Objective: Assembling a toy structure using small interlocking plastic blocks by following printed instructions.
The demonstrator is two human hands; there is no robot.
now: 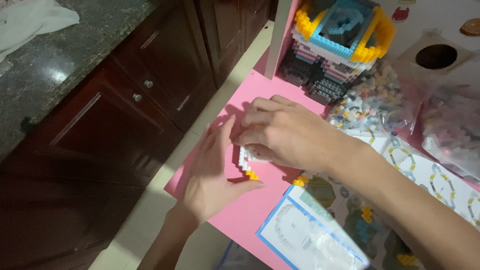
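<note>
A small flat piece built of tiny white, red and yellow bricks (246, 162) lies on the pink table (245, 210). My left hand (215, 167) cups its left side with the thumb under the near edge. My right hand (282, 132) lies over the top of it, fingers pressing down, so most of the piece is hidden. A loose yellow brick (300, 181) sits just right of the piece.
A tall brick model in blue, yellow, black and pink (335, 42) stands at the table's back. Clear bags of loose bricks (375, 102) lie right of it. Instruction sheets (310, 225) cover the near right. Dark wood cabinets (140, 100) stand to the left.
</note>
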